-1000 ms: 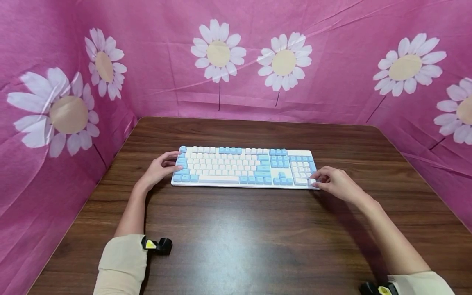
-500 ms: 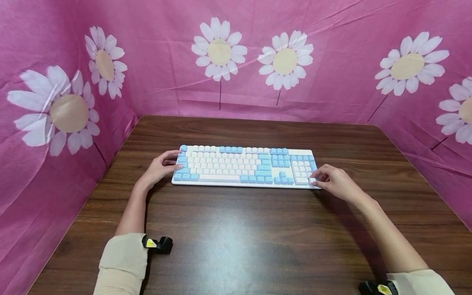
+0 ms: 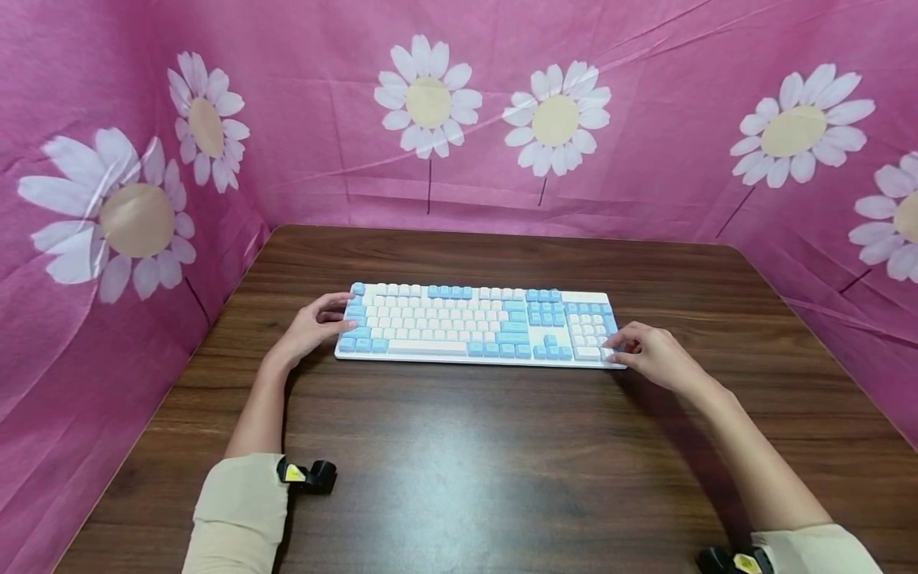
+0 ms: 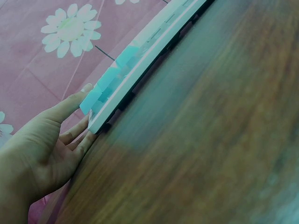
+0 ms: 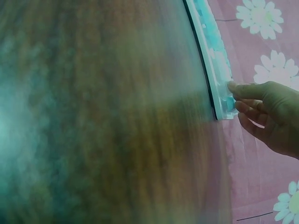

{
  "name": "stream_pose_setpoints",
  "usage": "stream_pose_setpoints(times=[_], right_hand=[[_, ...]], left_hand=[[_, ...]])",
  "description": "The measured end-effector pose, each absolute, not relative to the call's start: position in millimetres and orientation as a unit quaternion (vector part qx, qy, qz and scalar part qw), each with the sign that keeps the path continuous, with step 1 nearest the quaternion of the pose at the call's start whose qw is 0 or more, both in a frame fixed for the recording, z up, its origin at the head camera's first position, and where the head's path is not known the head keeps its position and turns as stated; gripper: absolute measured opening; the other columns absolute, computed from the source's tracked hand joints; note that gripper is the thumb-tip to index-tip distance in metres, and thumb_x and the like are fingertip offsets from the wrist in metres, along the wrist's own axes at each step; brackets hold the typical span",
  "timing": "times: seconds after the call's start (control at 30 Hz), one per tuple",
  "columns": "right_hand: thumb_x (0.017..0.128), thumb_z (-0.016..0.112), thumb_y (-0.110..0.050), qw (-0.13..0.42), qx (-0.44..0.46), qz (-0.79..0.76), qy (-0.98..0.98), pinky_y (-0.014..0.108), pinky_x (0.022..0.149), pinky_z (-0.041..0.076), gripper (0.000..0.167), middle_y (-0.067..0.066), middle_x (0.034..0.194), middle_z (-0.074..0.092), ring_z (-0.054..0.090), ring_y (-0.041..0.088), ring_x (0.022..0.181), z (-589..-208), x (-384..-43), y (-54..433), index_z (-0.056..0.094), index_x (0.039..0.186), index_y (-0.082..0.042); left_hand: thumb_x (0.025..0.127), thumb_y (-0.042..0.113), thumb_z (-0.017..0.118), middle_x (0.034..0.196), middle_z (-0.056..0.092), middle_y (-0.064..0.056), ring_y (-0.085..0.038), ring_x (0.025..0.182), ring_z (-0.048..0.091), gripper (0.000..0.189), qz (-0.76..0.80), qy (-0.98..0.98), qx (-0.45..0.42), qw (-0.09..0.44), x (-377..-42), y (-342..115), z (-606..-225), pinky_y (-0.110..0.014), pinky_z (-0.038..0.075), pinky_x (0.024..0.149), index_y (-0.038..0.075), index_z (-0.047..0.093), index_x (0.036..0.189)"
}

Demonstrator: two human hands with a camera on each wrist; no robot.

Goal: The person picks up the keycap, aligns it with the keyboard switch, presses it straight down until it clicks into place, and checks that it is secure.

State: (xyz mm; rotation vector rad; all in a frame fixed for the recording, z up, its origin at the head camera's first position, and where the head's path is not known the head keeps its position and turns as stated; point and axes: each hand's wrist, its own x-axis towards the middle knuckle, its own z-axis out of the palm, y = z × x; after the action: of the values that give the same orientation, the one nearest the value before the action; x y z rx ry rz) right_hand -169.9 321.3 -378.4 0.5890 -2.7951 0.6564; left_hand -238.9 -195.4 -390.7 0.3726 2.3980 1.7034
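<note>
A full-size keyboard [image 3: 437, 323] with white and light blue keys lies on the brown wooden table. My left hand [image 3: 307, 328] grips its left end, thumb over the blue edge keys. In the left wrist view, the fingers of the left hand [image 4: 44, 149] reach along the keyboard's side and under its corner. At the opposite end, my right hand [image 3: 653, 355] holds the lower right corner by the number pad, with thumb and fingertips bent over the last keys. The right wrist view shows the right hand [image 5: 271, 109] at that same corner, fingertips partly hiding the keys.
The dark wood-grain table [image 3: 459, 478] ends at a pink cloth backdrop [image 3: 301, 143] printed with white daisies, which surrounds the back and both sides. Black camera mounts sit at the beige left sleeve [image 3: 240, 494] and right sleeve [image 3: 817, 550].
</note>
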Motion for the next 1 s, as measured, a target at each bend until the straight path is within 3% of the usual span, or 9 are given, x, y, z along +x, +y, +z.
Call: stream_pose_setpoints(times=[0.53, 0.73, 0.87, 1.0], right_hand=[[0.072, 0.076, -0.002, 0.077, 0.178, 0.237, -0.952, 0.026, 0.055, 0.041, 0.011, 0.001, 0.078, 0.061, 0.05, 0.012, 0.066, -376, -174, 322, 0.069, 0.079, -0.007], [0.075, 0.077, -0.013, -0.009, 0.121, 0.278, -0.953, 0.025, 0.056, 0.037, 0.013, 0.003, 0.081, 0.06, 0.044, 0.013, 0.067, -371, -180, 328, 0.071, 0.084, -0.006], [0.076, 0.076, -0.019, -0.08, 0.067, 0.346, -0.932, 0.025, 0.055, 0.042, 0.025, 0.005, 0.083, 0.06, 0.046, 0.011, 0.066, -371, -184, 334, 0.071, 0.092, -0.001], [0.076, 0.076, -0.021, -0.113, 0.045, 0.393, -0.912, 0.032, 0.061, 0.049, 0.033, 0.011, 0.092, 0.064, 0.054, 0.011, 0.07, -373, -184, 337, 0.068, 0.098, 0.003]], left_hand=[[0.087, 0.008, 0.063, 0.135, 0.036, -0.023, -0.039, 0.115, 0.04, 0.054, 0.575, 0.804, 0.127, 0.086, -239, -195, -391, -0.042, 0.037, 0.089, -0.002, 0.04, 0.135], [0.087, 0.009, 0.063, 0.136, 0.037, -0.022, -0.039, 0.115, 0.04, 0.054, 0.576, 0.803, 0.127, 0.086, -241, -196, -392, -0.039, 0.038, 0.087, -0.001, 0.04, 0.135], [0.087, 0.015, 0.065, 0.135, 0.038, -0.019, -0.036, 0.114, 0.042, 0.055, 0.572, 0.806, 0.13, 0.079, -249, -201, -406, -0.039, 0.038, 0.088, 0.003, 0.041, 0.135], [0.086, 0.021, 0.066, 0.135, 0.039, -0.016, -0.033, 0.113, 0.043, 0.057, 0.566, 0.811, 0.133, 0.068, -255, -204, -417, -0.034, 0.04, 0.086, 0.007, 0.042, 0.136]])
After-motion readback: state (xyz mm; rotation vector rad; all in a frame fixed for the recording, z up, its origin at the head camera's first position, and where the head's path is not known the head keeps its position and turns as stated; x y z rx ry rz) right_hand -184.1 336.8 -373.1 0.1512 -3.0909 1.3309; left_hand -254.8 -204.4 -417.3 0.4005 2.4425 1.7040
